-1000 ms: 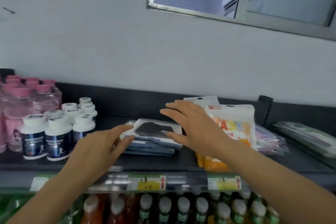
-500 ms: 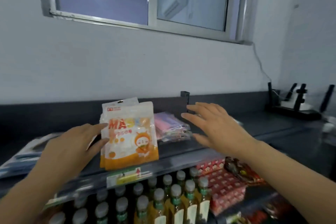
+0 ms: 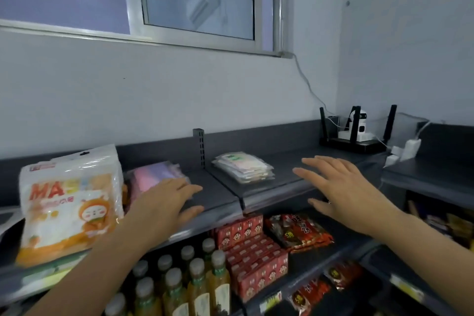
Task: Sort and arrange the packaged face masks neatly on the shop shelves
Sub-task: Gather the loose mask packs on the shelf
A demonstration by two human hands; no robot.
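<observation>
Location: top shelf point(image 3: 269, 196), along the front edge, working rightward.

Entry one — left hand point(image 3: 164, 206): gone from the dark-blue pile of a second ago, past the orange mask bag point(image 3: 69, 202) standing upright toward the left. Now laid over the near end of the pink-and-lilac mask packs point(image 3: 156, 174). Fingers straight, loosely together, thumb out, gripping nothing. Contact with the packs likely, not certain.

Entry two — right hand point(image 3: 341, 187): poised above the front edge, right of the pale mask stack point(image 3: 243, 167) and apart from it. Fingers spread, empty.

Newly in view: pale mask stack, lying flat just right of the divider post point(image 3: 198, 146), layers slightly fanned.

Reading: dark-blue pile apparently dealt with; pale stack probably next for squaring.
</observation>
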